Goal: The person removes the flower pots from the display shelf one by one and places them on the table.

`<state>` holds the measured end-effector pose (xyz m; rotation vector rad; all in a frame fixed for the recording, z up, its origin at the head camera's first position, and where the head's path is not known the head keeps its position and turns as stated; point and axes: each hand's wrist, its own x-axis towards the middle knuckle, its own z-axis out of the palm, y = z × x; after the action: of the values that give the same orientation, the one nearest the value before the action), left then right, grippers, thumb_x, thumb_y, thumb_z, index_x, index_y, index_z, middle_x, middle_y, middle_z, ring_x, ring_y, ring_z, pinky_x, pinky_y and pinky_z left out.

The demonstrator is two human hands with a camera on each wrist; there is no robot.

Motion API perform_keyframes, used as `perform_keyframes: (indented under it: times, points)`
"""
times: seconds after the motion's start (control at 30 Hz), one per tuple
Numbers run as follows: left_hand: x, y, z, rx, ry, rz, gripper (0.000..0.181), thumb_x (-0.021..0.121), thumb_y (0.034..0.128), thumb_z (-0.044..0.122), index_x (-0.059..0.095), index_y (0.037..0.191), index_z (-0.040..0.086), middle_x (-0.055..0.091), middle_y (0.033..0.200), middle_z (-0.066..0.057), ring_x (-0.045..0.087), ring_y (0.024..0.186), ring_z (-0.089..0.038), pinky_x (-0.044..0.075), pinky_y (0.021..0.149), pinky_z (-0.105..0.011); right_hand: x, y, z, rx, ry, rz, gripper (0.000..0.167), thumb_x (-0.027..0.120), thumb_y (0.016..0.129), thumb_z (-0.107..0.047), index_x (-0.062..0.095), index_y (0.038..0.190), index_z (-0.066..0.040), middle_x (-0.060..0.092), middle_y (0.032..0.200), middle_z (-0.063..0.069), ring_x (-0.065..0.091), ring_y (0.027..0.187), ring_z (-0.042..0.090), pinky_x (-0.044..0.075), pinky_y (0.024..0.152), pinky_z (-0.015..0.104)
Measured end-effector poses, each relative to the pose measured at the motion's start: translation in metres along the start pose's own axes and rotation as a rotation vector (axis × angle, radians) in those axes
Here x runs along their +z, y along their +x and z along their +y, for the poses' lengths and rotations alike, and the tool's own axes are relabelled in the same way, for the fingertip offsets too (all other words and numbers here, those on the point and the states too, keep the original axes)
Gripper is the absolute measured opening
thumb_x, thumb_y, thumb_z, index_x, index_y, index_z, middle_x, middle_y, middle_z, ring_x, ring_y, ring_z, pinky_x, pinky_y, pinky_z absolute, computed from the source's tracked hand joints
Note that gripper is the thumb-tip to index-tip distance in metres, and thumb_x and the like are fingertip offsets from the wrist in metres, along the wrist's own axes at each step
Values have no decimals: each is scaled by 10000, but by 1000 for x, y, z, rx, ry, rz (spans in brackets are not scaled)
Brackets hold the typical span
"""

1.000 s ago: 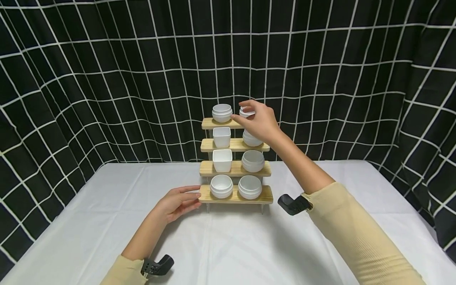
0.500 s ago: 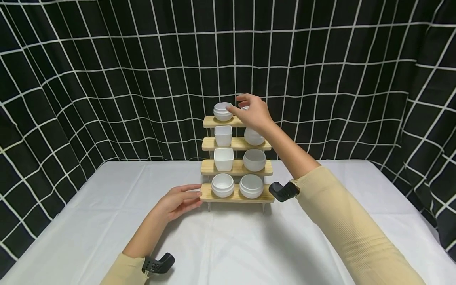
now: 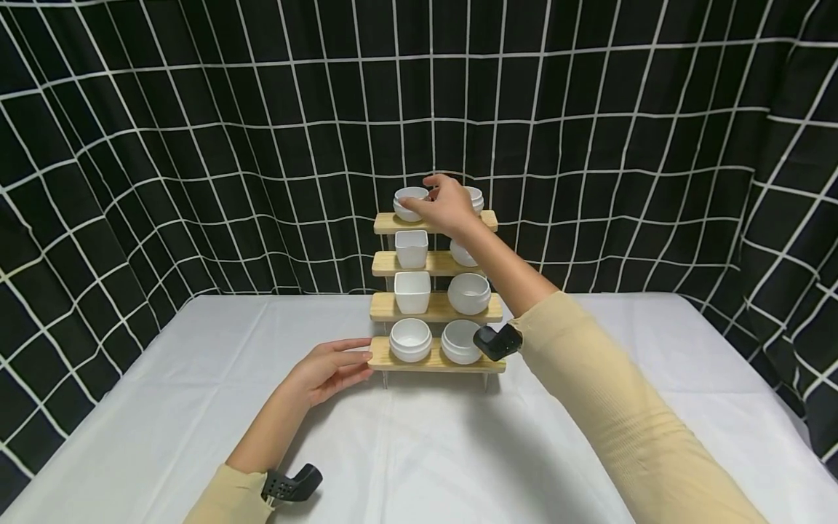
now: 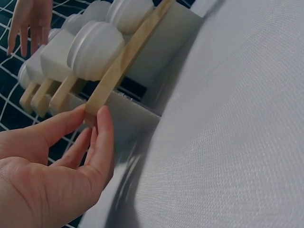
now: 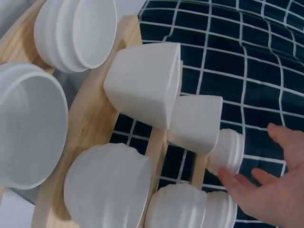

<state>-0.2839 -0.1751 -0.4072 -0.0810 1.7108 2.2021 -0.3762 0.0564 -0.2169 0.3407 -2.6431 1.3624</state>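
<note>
My left hand (image 3: 330, 372) pinches the left end of the lowest board of a tiered wooden stand (image 3: 437, 367). The left wrist view shows thumb and fingertips on opposite faces of that board (image 4: 126, 59). My right hand (image 3: 447, 206) is at the top tier, beside the round white bowl (image 3: 409, 193) on its left. Its thumb passes in front of this bowl in the head view. In the right wrist view the fingers are spread near the bowl (image 5: 227, 149), not closed around it. A second round bowl (image 3: 476, 198) stands at top right, partly covered by the hand.
Lower tiers carry square white cups (image 3: 412, 292) on the left, with round white bowls (image 3: 468, 293) on the right and along the bottom. Clear legs (image 3: 487, 381) support the stand on a white-covered table (image 3: 419, 451). A black grid-patterned curtain (image 3: 589, 145) hangs behind.
The right hand has moved left along the top tier, away from the right bowl to the left one. The right bowl now shows more. My left hand keeps its hold on the board.
</note>
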Motion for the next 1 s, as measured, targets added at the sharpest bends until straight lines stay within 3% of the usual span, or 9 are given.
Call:
perform_keyframes:
  times: [0.23, 0.5, 1.0]
  points:
    - [1, 0, 1, -2, 1, 7, 532, 579, 1037, -75, 418, 1542, -118, 688, 1049, -123, 739, 841, -117, 668, 827, -224, 8, 6, -6, 45, -63, 2, 737, 702, 1015, -332, 398, 1577, 36, 507, 1523, 242, 506, 1391, 351, 497, 1180, 439]
    - [1, 0, 0, -4, 13, 7, 534, 569, 1043, -70, 408, 1551, -112, 686, 1057, -130, 739, 834, -111, 665, 828, -216, 15, 11, -6, 85, -50, 21, 794, 716, 1006, -322, 344, 1596, 58, 401, 1614, 267, 423, 1483, 376, 435, 1247, 450]
    - [-1, 1, 0, -15, 13, 7, 538, 587, 1042, -57, 419, 1550, -102, 680, 1095, -139, 742, 851, -117, 665, 843, -225, 34, 25, -8, 79, -198, 130, 647, 682, 1002, -299, 482, 1441, 133, 584, 1405, 297, 578, 1311, 375, 530, 1134, 421]
